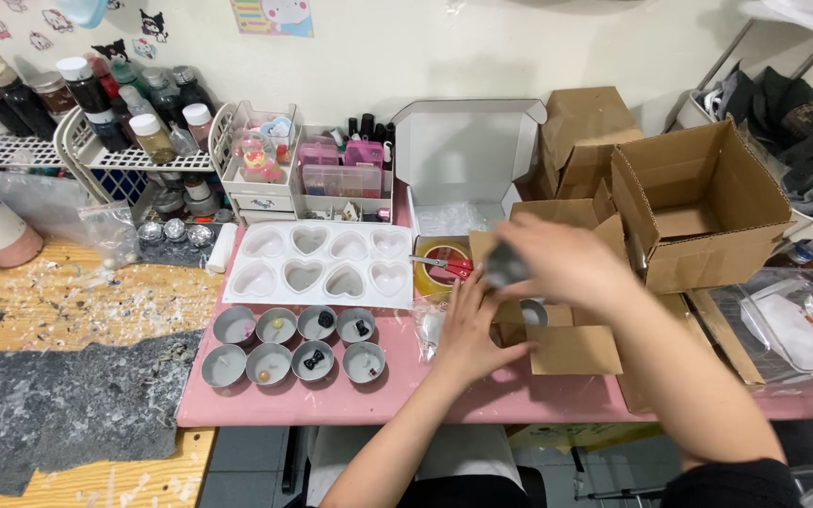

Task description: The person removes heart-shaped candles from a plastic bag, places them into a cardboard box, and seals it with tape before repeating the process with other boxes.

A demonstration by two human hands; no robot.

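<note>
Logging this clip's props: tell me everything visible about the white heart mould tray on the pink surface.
The white heart mould tray is a rectangular slab, apparently silicone, with eight heart-shaped cavities in two rows of four. It lies flat on the pink surface, behind eight small round metal cups and in front of a white drawer organiser. The cavities look whitish; whether they are filled cannot be told. Neither hand touches it.
</note>
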